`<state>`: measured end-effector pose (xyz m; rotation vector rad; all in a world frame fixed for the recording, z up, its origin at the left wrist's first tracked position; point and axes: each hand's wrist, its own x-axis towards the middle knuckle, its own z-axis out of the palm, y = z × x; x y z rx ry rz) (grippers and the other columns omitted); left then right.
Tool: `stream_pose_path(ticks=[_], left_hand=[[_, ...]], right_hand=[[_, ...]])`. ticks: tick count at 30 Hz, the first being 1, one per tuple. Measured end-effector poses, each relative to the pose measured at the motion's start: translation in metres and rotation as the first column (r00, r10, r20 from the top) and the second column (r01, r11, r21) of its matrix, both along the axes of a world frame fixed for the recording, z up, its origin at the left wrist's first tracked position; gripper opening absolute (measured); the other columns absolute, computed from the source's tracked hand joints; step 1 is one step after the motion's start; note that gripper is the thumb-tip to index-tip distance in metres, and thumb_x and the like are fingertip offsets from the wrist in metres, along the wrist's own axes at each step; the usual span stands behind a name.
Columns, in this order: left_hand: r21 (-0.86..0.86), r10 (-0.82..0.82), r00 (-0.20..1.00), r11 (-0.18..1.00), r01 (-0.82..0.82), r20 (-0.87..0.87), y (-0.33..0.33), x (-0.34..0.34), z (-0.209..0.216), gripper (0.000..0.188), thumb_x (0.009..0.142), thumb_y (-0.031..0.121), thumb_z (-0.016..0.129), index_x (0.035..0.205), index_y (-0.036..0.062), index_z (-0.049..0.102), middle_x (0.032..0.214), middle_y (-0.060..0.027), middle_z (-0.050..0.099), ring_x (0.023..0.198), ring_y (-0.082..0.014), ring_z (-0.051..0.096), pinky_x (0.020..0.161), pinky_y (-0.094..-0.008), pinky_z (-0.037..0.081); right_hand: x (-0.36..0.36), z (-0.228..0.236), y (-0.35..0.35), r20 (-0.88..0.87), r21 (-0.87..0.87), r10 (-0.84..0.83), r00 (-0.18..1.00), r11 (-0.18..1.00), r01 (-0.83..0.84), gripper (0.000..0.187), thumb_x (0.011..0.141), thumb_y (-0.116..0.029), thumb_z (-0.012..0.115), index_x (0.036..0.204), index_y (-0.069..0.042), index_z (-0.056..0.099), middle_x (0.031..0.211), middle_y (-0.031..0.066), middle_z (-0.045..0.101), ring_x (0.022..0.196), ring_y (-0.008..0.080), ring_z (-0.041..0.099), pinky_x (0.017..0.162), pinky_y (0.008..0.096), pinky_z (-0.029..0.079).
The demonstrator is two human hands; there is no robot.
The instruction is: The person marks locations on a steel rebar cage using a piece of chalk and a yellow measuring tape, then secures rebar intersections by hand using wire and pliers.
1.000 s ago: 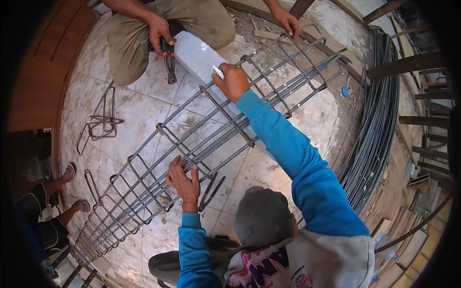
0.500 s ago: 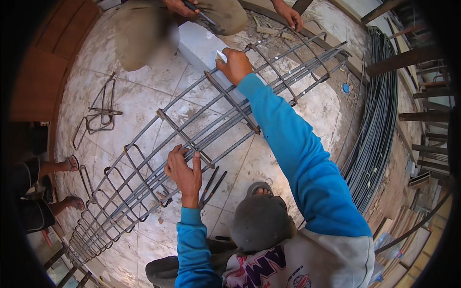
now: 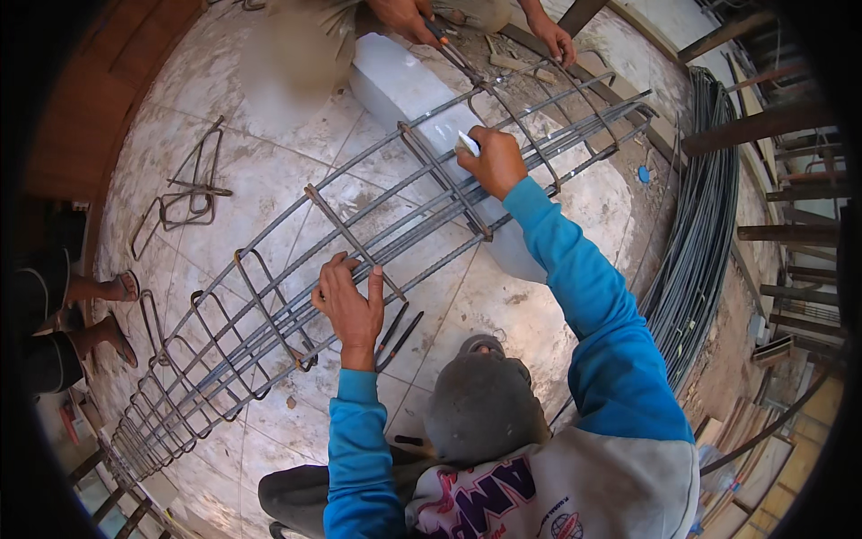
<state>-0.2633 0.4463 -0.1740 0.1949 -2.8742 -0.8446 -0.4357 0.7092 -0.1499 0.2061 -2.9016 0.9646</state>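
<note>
My right hand (image 3: pixel 496 163) is closed around a small white pointed piece (image 3: pixel 467 142), its exact kind unclear. It sits over the middle bars of a long rebar cage (image 3: pixel 386 242), which runs diagonally from lower left to upper right. My left hand (image 3: pixel 348 301) rests on the cage's near bars, fingers loosely bent and thumb apart. Black-handled pincers (image 3: pixel 400 341) lie on the floor beside that wrist. Under the cage's right part stands a long white block (image 3: pixel 395 81). Opposite me, a co-worker's hand (image 3: pixel 409 18) holds orange-and-black-handled pincers (image 3: pixel 453 56) at the far bar.
Bent stirrups (image 3: pixel 193 193) lie on the dusty tiled floor at left. A thick bundle of long steel rods (image 3: pixel 696 260) curves along the right side, near wooden posts (image 3: pixel 763 121). Another person's sandalled foot (image 3: pixel 117 287) is at the left edge.
My right hand has moved from the far bar toward the middle bars with the white piece. The co-worker's pincers have come down to the cage's far bar. My left hand stays on the bars.
</note>
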Motion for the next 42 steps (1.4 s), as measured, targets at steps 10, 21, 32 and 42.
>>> stream_pose_path(ticks=[10,21,32,42], left_hand=[[-0.015,-0.004,1.0,1.0,0.004,-0.007,0.001,0.0,-0.002,0.039,0.093,0.044,0.056,0.107,0.0079,0.056,0.128,-0.0107,0.053,0.125,-0.0272,0.043,0.103,-0.0458,0.021],[-0.017,-0.001,0.999,1.0,0.0,-0.047,0.001,0.002,-0.002,0.04,0.094,0.045,0.055,0.108,0.0075,0.056,0.126,-0.011,0.054,0.123,-0.0274,0.044,0.101,-0.045,0.021],[-0.035,-0.004,0.996,0.999,0.001,-0.086,0.0,0.005,0.001,0.042,0.09,0.046,0.061,0.111,0.0093,0.058,0.132,-0.0114,0.051,0.124,-0.0291,0.043,0.105,-0.0485,0.019],[0.092,0.17,0.981,0.983,-0.162,-0.092,0.005,-0.03,-0.014,0.028,0.084,0.034,0.069,0.095,0.0097,0.062,0.098,-0.0073,0.064,0.103,-0.0257,0.053,0.104,-0.0487,0.022]], right_hand=[[0.067,0.007,0.021,-0.001,-0.099,-0.086,0.996,0.991,0.085,0.021,0.077,-0.016,0.069,0.084,0.003,0.064,0.083,0.0257,0.063,0.078,0.0428,0.061,0.071,0.0458,0.049],[0.142,0.006,0.051,0.013,-0.106,-0.136,0.991,0.985,0.136,0.021,0.078,-0.017,0.072,0.083,0.002,0.065,0.078,0.023,0.063,0.071,0.0391,0.062,0.065,0.0425,0.05],[0.141,0.02,0.016,0.223,-0.625,-0.227,0.948,0.713,0.318,0.022,0.083,-0.015,0.072,0.095,0.002,0.065,0.075,0.0026,0.064,0.066,0.0069,0.052,0.057,0.0244,0.043],[0.231,-0.034,-0.05,0.436,-0.558,0.06,0.898,0.801,0.217,0.02,0.082,-0.015,0.072,0.093,0.001,0.067,0.074,0.0049,0.064,0.067,0.0081,0.054,0.06,0.0272,0.046]])
